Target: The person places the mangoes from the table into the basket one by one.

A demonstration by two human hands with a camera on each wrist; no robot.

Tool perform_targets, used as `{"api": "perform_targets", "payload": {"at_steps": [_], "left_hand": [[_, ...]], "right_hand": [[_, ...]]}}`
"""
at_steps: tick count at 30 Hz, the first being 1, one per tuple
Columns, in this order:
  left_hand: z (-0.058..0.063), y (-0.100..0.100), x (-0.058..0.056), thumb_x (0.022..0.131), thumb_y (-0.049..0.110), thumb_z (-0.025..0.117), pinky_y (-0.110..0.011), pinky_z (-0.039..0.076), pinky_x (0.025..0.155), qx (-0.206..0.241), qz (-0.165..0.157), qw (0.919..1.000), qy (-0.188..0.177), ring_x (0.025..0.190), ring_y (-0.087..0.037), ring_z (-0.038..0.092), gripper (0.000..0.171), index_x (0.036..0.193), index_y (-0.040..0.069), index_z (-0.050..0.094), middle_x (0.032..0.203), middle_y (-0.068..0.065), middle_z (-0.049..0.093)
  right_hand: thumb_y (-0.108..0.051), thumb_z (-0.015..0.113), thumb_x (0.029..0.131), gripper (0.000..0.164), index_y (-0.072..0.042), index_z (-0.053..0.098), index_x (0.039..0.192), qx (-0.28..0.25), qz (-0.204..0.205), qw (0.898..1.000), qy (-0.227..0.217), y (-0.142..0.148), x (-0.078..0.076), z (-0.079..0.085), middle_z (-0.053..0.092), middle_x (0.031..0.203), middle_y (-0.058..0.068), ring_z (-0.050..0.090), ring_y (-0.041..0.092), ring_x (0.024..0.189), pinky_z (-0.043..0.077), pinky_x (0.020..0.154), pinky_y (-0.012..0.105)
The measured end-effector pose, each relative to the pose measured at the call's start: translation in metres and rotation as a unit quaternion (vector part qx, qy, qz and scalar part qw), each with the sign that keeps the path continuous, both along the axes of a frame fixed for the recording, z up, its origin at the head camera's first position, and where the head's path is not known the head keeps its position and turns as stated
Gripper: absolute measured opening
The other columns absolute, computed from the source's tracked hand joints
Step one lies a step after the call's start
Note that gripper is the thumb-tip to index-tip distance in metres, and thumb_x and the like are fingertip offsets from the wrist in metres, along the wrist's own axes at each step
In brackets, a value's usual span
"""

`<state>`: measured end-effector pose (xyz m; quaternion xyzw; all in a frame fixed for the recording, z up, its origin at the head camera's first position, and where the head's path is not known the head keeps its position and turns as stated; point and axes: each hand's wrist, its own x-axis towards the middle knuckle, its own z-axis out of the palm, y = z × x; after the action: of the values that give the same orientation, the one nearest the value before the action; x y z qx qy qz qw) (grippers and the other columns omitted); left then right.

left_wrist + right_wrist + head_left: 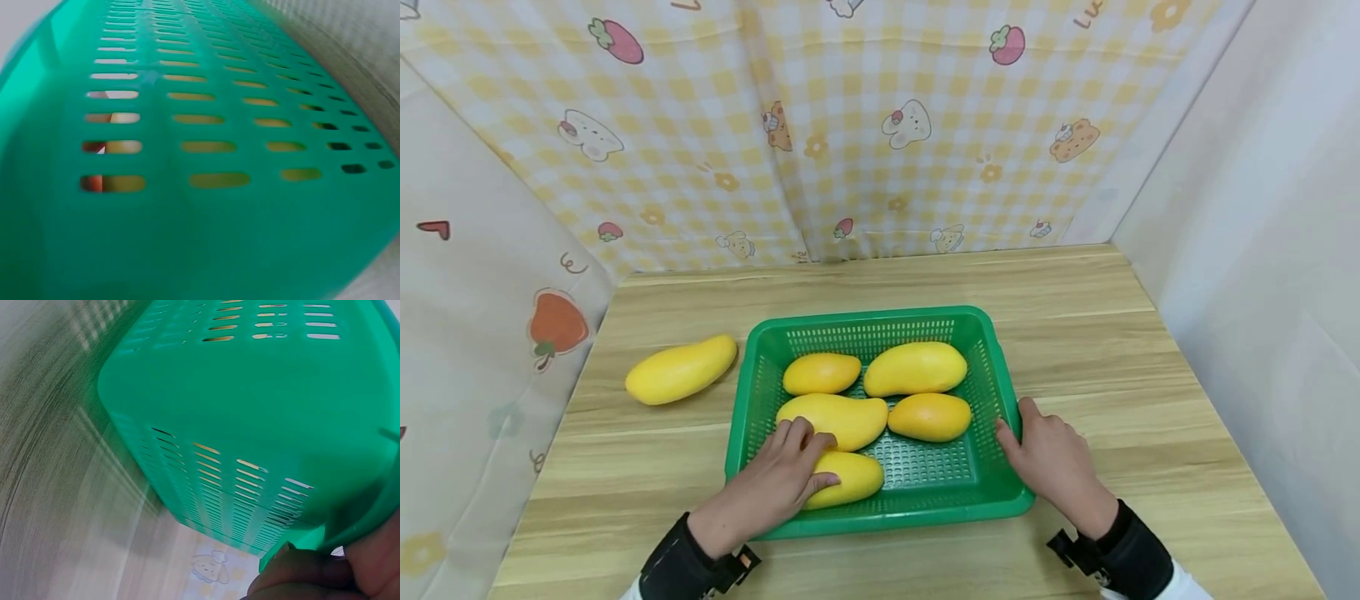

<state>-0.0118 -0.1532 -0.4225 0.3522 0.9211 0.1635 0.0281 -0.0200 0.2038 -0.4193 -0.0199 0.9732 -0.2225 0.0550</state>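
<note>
A green plastic basket [917,523] with slotted walls stands on the table and holds several yellow mangoes. My left hand [778,477] reaches over its front rim and grips the front-left mango [856,479], thumb on the near side. Just behind that mango lies another yellow mango [842,419], close to my fingertips. At the basket's right side my right hand [1051,454] holds the rim, thumb inside and fingers outside. The right wrist view shows curled fingers [306,572] at the rim. In the left wrist view the basket wall [156,244] hides the left hand.
Outside the basket, to its left, one yellow mango [681,371] lies on the wooden table [1075,333]. Inside are an orange-yellow mango [930,417], a large mango [916,368] and a smaller mango [822,373]. A checked cloth [850,167] hangs behind, with white walls either side.
</note>
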Motion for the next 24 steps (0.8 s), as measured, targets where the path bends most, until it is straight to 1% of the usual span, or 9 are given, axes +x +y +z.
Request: {"api": "perform_targets", "payload": {"at_steps": [3,10,12,15,17,20,22,24], "left_hand": [[0.001,0.000,0.000,0.096,0.039,0.053,-0.025,0.028,0.067,0.001,0.002,0.9999,0.010,0.084,-0.016,0.027,0.035,0.115,0.009,0.055,0.093,0.000,0.030],[0.003,0.001,0.003,0.099,0.037,0.050,-0.027,0.026,0.067,-0.014,0.027,0.9995,0.006,0.082,-0.017,0.027,0.032,0.115,0.009,0.055,0.092,0.000,0.030],[0.004,0.000,0.005,0.099,0.038,0.051,-0.028,0.028,0.068,-0.017,0.028,0.9994,0.012,0.083,-0.018,0.028,0.034,0.116,0.009,0.055,0.095,-0.001,0.032],[0.008,-0.003,0.004,0.097,0.041,0.053,-0.031,0.037,0.074,-0.011,0.022,0.9993,0.029,0.090,-0.020,0.034,0.040,0.119,0.009,0.057,0.105,-0.007,0.038],[0.014,-0.007,0.003,0.096,0.045,0.051,-0.035,0.041,0.079,-0.002,0.020,0.9989,0.043,0.097,-0.024,0.038,0.044,0.120,0.008,0.057,0.113,-0.011,0.041],[0.026,-0.018,-0.001,0.099,0.047,0.044,-0.041,0.045,0.084,0.018,0.023,0.9968,0.075,0.104,-0.029,0.041,0.048,0.120,0.007,0.057,0.119,-0.016,0.043],[0.033,-0.027,-0.005,0.101,0.045,0.037,-0.044,0.045,0.084,0.039,0.030,0.9935,0.103,0.106,-0.030,0.042,0.048,0.118,0.005,0.057,0.119,-0.017,0.045],[0.040,-0.038,-0.011,0.104,0.042,0.032,-0.045,0.045,0.084,0.066,0.035,0.9883,0.133,0.105,-0.031,0.044,0.047,0.116,0.004,0.057,0.118,-0.018,0.046]], "right_hand": [[-0.027,0.055,0.096,0.028,0.000,0.050,0.094,0.002,-0.002,1.000,0.002,0.000,0.000,0.000,0.042,0.055,0.004,0.043,0.016,0.042,0.034,0.036,0.030],[-0.028,0.054,0.096,0.028,0.000,0.049,0.095,-0.004,-0.002,1.000,-0.004,-0.001,0.000,0.000,0.042,0.055,0.004,0.043,0.016,0.042,0.034,0.037,0.030],[-0.028,0.054,0.096,0.028,0.000,0.049,0.096,-0.005,-0.003,1.000,-0.008,-0.001,0.000,0.000,0.042,0.055,0.004,0.043,0.016,0.042,0.035,0.037,0.030],[-0.027,0.055,0.096,0.029,0.001,0.050,0.096,-0.003,-0.005,1.000,-0.010,0.000,0.000,0.001,0.043,0.055,0.004,0.044,0.016,0.042,0.035,0.037,0.030],[-0.027,0.055,0.096,0.029,0.001,0.050,0.096,-0.002,-0.005,1.000,-0.012,0.000,0.000,0.001,0.043,0.055,0.004,0.044,0.016,0.042,0.035,0.037,0.030],[-0.027,0.055,0.096,0.028,0.001,0.049,0.095,-0.003,-0.005,1.000,-0.015,0.000,0.000,0.002,0.043,0.055,0.004,0.044,0.016,0.042,0.036,0.037,0.030],[-0.027,0.055,0.096,0.028,0.001,0.049,0.095,-0.004,-0.005,1.000,-0.016,0.000,0.000,0.002,0.043,0.055,0.004,0.044,0.016,0.043,0.036,0.037,0.030],[-0.027,0.055,0.096,0.028,0.000,0.049,0.095,-0.005,-0.004,1.000,-0.017,0.000,0.000,0.002,0.043,0.055,0.004,0.044,0.016,0.043,0.036,0.037,0.030]]}}
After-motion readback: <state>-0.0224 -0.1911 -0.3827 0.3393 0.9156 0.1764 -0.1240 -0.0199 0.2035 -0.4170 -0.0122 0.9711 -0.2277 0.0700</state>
